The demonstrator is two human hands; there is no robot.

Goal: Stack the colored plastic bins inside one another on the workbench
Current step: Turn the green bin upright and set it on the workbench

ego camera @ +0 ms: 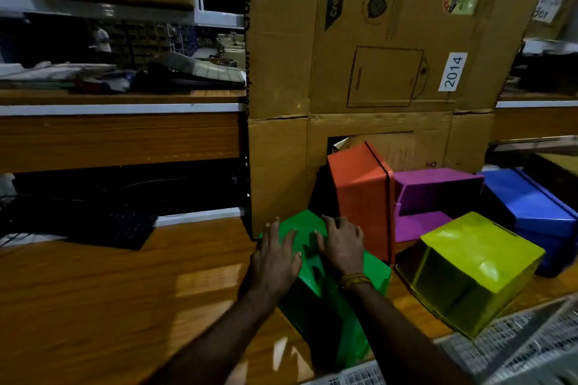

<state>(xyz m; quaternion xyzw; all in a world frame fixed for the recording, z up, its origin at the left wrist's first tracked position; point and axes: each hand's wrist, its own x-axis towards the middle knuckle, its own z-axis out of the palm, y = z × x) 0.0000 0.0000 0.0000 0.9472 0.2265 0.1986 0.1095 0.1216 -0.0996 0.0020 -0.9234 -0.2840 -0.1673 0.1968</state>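
A green bin (pixel 372 272) lies upside down on the wooden workbench (pixel 109 291), near the front centre. My left hand (pixel 275 255) and my right hand (pixel 342 244) both rest flat on its upturned bottom, fingers spread. Behind it an orange bin (pixel 362 194) stands tipped on its side against the cardboard. A purple bin (pixel 438 194) lies on its side to the right of the orange one. A yellow bin (pixel 475 262) sits upside down at the front right. A blue bin (pixel 531 203) lies upside down at the far right.
A large flattened cardboard box (pixel 391 40) stands upright behind the bins. A black keyboard (pixel 112 225) lies at the left. A white wire basket (pixel 516 344) fills the lower right corner. Shelves with clutter run along the back left.
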